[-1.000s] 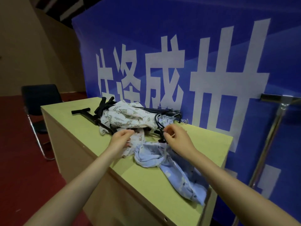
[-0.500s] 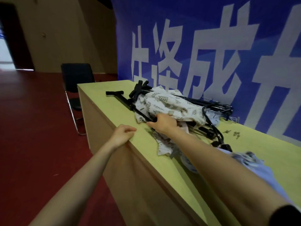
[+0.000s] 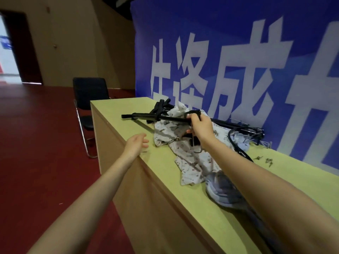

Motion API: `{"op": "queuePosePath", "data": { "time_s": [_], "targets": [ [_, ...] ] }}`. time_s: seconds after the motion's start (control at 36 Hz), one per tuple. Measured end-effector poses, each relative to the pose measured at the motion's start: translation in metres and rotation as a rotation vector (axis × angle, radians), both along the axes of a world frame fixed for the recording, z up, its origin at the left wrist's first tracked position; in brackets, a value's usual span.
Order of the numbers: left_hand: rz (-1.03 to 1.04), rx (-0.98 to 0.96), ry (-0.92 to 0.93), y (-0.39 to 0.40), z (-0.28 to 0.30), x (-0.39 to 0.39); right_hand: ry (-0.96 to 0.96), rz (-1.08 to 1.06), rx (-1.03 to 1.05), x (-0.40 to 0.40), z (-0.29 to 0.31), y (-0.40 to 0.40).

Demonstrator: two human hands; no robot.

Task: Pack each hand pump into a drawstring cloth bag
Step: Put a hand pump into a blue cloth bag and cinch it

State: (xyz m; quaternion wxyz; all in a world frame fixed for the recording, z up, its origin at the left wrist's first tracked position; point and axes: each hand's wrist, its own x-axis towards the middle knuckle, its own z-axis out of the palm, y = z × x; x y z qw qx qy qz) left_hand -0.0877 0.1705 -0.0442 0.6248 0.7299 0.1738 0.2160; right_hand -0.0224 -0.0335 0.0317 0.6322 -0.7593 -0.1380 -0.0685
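Observation:
My right hand (image 3: 199,126) grips a black hand pump (image 3: 157,117) by its barrel and holds it lifted above a white leaf-print cloth bag (image 3: 190,162). The pump's T-handle points left, and its metal foot hangs below my hand. My left hand (image 3: 136,144) hovers open over the table's front edge, holding nothing. More black pumps (image 3: 238,125) with a hose lie behind the cloth along the banner. A light blue cloth bag (image 3: 222,191) is crumpled under my right forearm.
The yellow-green table (image 3: 165,167) runs diagonally with a wooden front panel. A blue banner (image 3: 238,61) with white characters stands right behind it. A black chair (image 3: 89,96) sits at the table's far left end on red floor. Small dark bits (image 3: 264,160) lie on the tabletop.
My right hand has picked a pump out of the pile and raised it. My left hand has left the table edge and opened. The view has swung further left.

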Motion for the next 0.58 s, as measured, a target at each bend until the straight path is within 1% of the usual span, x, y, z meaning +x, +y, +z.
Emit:
{"op": "queuePosePath", "data": {
  "time_s": [0.08,0.19,0.25,0.33,0.39,0.44,0.5,0.53,0.58],
  "targets": [
    [-0.032,-0.192,-0.036,-0.004,0.024,0.008,-0.044,0.034,-0.021,-0.004,-0.002,-0.019],
    [-0.183,-0.459,-0.049,-0.024,0.043,0.022,-0.129,0.057,-0.059,-0.019,-0.012,-0.045],
    [-0.177,-0.607,-0.067,-0.035,0.047,0.029,-0.153,0.086,-0.053,-0.024,-0.019,-0.059],
    [-0.107,-0.805,-0.114,-0.043,0.044,0.042,-0.189,0.131,-0.059,-0.025,-0.026,-0.081],
    [-0.117,-0.893,-0.115,-0.045,0.037,0.051,-0.220,0.172,-0.132,-0.025,-0.030,-0.093],
    [-0.148,-0.862,-0.069,-0.046,0.028,0.057,-0.265,0.230,-0.292,-0.022,-0.033,-0.102],
    [-0.159,-0.747,0.022,-0.044,0.021,0.061,-0.280,0.301,-0.417,-0.018,-0.033,-0.107],
    [-0.150,-0.690,0.059,-0.041,0.017,0.065,-0.279,0.322,-0.439,-0.015,-0.032,-0.107],
    [-0.122,-0.635,0.086,-0.037,0.011,0.072,-0.261,0.273,-0.387,-0.008,-0.026,-0.103]
  ]
}}
